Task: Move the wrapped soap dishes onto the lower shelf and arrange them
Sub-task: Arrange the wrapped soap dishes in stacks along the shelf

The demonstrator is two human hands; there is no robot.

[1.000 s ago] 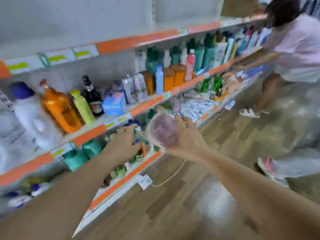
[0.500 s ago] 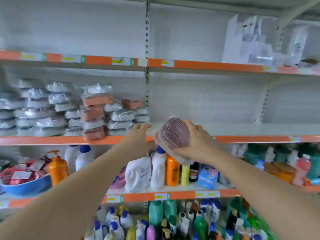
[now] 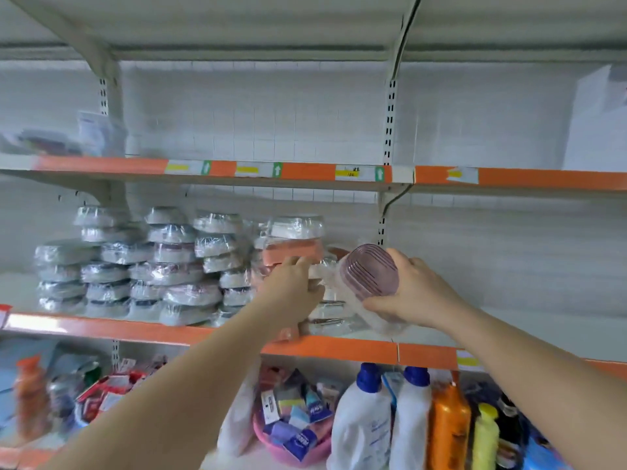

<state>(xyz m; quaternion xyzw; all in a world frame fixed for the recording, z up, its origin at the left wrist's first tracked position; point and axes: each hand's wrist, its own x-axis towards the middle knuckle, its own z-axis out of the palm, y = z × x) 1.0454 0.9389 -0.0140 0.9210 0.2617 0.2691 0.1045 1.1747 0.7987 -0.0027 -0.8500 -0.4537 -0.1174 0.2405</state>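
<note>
Though blur hides the left hand [image 3: 291,286]'s fingertips among stacked dishes [image 3: 176,262] on the shelf [image 3: 339,349], the right hand [image 3: 412,295], at 3 o'clock, grips a pink wrapped dish [image 3: 369,271].

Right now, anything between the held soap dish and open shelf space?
The right hand holds the purple ribbed wrapped soap dish beside the wrapped stacks, which the left hand touches. Bare orange-edged shelf to its right looks unobstructed.
</note>
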